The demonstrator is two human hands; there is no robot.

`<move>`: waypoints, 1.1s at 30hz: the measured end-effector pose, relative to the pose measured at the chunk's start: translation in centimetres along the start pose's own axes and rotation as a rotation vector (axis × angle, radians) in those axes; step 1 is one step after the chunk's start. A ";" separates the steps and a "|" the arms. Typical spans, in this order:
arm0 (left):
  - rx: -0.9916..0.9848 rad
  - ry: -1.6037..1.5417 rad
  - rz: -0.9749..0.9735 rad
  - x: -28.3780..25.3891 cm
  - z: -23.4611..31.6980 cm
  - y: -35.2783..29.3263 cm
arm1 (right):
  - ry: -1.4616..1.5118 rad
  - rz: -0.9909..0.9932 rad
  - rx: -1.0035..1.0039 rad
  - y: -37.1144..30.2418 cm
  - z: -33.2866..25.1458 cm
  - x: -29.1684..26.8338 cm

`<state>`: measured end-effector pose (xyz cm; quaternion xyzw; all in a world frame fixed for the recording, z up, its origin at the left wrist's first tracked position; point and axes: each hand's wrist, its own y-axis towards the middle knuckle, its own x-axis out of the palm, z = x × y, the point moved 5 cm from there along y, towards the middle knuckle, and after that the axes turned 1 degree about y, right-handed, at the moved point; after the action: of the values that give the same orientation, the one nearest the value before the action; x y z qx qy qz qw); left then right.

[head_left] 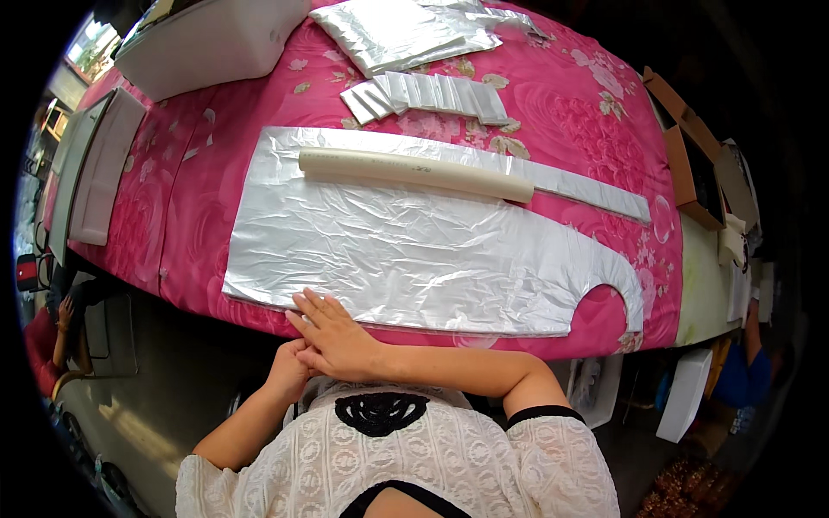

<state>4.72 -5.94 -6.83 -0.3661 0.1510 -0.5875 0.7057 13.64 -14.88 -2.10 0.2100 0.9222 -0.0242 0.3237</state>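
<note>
A flat, creased piece of silver plastic film (389, 259) lies along the table's near side. It looks like a stack of sheets, with a rounded cut-out at its right end. My right hand (341, 343) reaches across to the left, its fingers stretched out on the film's near left edge. Just below and left of it, my left hand (287, 369) is closed, its fingertips partly hidden against the right hand. Whatever it pinches, if anything, cannot be made out. A cream-coloured tube (414, 171) rests across the film's far part, touched by neither hand.
A pink flowered cloth (207, 198) covers the table. Small folded silver packets (432, 93) and larger folded silver film (397, 39) lie at the back. A white bin (207, 47) stands far left, an open cardboard box (691, 173) far right. Other people sit at both sides.
</note>
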 end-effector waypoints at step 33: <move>0.736 0.992 -0.109 7.0 11.4 -1.5 | -0.340 0.338 0.277 -6.4 13.0 -26.8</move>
<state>12.82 -8.69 3.52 0.2109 0.2295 -0.7365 0.6003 37.52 -33.04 3.38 0.3960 0.7944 -0.1305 0.4416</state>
